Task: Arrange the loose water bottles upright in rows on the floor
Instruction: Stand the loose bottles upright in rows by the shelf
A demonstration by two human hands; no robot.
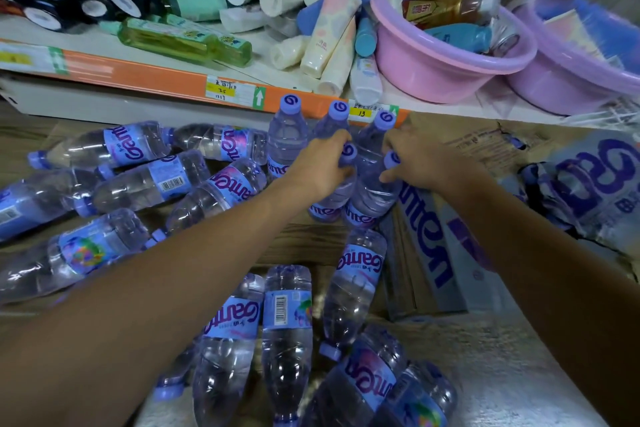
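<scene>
Early going: three upright bottles (288,135) stand by the shelf (166,78), left hand (320,166) and right hand (412,159) each gripping another bottle's neck, many loose bottles (287,333) lying on the floor.

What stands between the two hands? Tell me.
In the head view, between the left hand and right hand stand upright bottles; the right hand's own bottle fills most of the gap.

Upright bottles (288,135) we log just before the shelf edge (166,78); fallen bottles (138,180) left of them, more nearer us; basin (446,59) on the shelf, behind-right; flattened cardboard (485,146) right
</scene>
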